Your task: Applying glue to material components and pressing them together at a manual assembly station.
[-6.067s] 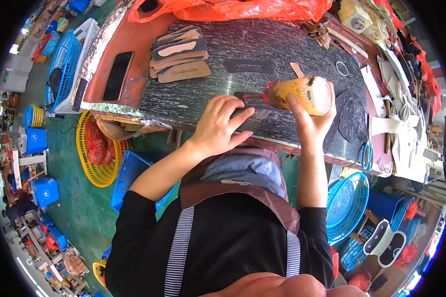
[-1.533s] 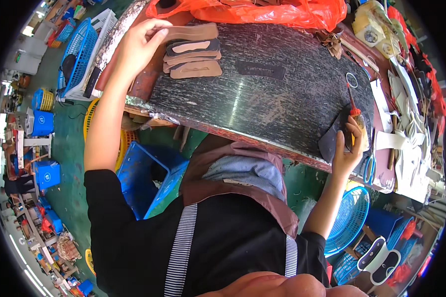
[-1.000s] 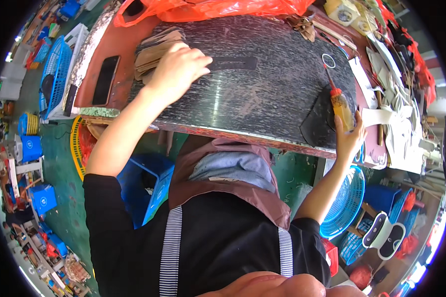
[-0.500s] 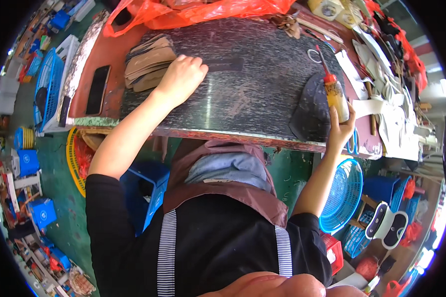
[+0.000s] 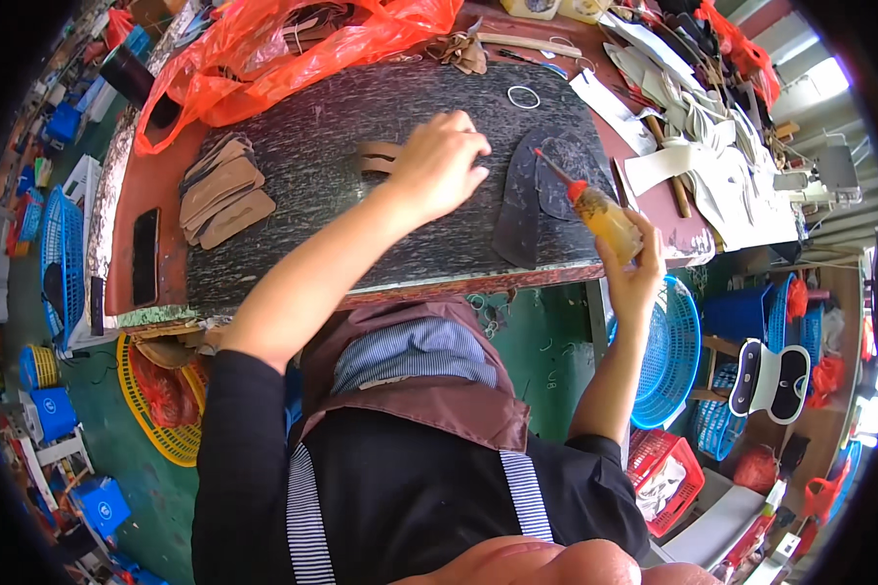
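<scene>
My right hand is wrapped round a squeeze bottle with yellowish contents, a red cap and a thin nozzle. The bottle tilts up and leftward, over dark flat pieces at the board's right side. Farther left, my left hand is low over the black board, its fingers curled; whatever is in or under them is hidden. A brown slotted piece shows beside that wrist, partly covered by the hand. A fanned stack of brown pieces lies on the board's left.
A red plastic bag spreads along the far edge. At the left is a dark phone. White scraps crowd the right side, and a white ring rests on the board. Below the table's right end stands a blue basket.
My left hand has moved right, away from the brown stack, and a brown slotted piece now shows by its wrist. The bottle in my right hand now leans more to the left. The view has shifted.
</scene>
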The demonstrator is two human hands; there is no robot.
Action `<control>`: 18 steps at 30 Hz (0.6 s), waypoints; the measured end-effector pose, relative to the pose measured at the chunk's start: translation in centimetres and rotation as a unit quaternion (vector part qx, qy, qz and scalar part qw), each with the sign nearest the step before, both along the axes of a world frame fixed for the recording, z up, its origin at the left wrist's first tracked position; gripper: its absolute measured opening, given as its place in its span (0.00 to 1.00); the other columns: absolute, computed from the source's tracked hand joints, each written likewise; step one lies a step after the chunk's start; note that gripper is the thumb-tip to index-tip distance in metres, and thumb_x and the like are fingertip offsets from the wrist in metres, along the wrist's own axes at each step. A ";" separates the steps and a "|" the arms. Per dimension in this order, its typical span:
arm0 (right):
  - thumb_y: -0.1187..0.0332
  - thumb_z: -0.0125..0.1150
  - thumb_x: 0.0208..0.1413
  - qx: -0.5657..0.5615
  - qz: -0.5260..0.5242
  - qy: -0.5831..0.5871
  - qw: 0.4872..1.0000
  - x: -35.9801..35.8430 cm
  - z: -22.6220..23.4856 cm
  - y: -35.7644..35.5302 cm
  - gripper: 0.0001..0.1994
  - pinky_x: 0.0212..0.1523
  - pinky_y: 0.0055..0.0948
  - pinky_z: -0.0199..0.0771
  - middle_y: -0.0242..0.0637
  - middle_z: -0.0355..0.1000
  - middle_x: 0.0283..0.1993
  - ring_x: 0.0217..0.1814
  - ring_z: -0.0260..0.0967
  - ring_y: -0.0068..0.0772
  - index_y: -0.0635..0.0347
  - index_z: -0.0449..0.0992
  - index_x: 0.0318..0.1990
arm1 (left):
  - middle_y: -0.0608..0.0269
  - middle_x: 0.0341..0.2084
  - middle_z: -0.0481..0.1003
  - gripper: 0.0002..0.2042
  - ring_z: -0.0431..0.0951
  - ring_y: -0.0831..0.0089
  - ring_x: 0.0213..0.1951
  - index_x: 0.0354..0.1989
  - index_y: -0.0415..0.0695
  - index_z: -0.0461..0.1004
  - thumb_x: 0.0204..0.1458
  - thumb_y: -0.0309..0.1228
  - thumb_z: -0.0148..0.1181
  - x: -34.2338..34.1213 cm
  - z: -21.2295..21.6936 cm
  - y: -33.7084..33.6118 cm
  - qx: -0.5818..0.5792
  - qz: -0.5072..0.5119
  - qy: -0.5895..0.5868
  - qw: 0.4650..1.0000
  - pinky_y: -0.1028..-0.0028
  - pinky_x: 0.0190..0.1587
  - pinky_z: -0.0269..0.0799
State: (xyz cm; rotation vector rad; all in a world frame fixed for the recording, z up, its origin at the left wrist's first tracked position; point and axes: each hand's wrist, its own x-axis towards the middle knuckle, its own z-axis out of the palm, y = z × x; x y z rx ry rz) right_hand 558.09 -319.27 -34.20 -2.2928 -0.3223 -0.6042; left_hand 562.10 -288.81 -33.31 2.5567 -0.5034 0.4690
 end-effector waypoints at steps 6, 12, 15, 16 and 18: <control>0.74 0.72 0.43 -0.026 -0.006 0.034 0.999 -0.1 -0.7 0.2 0.25 0.43 0.37 0.74 0.39 0.69 0.44 0.42 0.71 0.41 0.53 0.74 0.52 | 0.57 0.34 0.75 0.08 0.77 0.58 0.34 0.36 0.39 0.80 0.48 0.27 0.64 4.7 -2.4 -3.4 -0.019 0.019 0.100 0.995 0.64 0.40 0.74; 0.75 0.72 0.42 -0.041 0.012 0.031 0.999 0.0 -0.1 0.2 0.24 0.41 0.37 0.74 0.38 0.67 0.43 0.40 0.70 0.41 0.52 0.75 0.51 | 0.53 0.35 0.76 0.08 0.77 0.57 0.34 0.34 0.39 0.80 0.46 0.29 0.64 7.0 -4.4 -6.1 -0.011 0.050 0.107 0.993 0.62 0.39 0.74; 0.75 0.72 0.42 -0.048 0.013 0.027 0.998 -0.1 -0.3 0.1 0.24 0.40 0.37 0.74 0.38 0.66 0.43 0.39 0.70 0.41 0.52 0.76 0.51 | 0.52 0.37 0.76 0.08 0.77 0.57 0.34 0.34 0.40 0.80 0.46 0.30 0.65 7.5 -5.7 -7.2 0.000 0.069 0.153 0.986 0.62 0.39 0.74; 0.76 0.72 0.41 -0.049 0.012 0.023 0.998 0.0 -0.6 0.0 0.25 0.40 0.37 0.74 0.38 0.66 0.44 0.39 0.70 0.41 0.52 0.76 0.51 | 0.52 0.37 0.76 0.08 0.78 0.58 0.35 0.33 0.40 0.80 0.46 0.29 0.64 7.0 -5.8 -7.5 0.019 0.092 0.104 0.990 0.62 0.39 0.74; 0.77 0.72 0.41 -0.054 0.011 0.015 0.998 0.0 -0.9 -0.2 0.25 0.39 0.37 0.74 0.39 0.65 0.44 0.40 0.70 0.41 0.52 0.76 0.51 | 0.52 0.37 0.77 0.07 0.78 0.58 0.35 0.33 0.41 0.80 0.45 0.29 0.64 5.9 -5.7 -8.1 0.053 0.140 0.003 0.989 0.63 0.40 0.74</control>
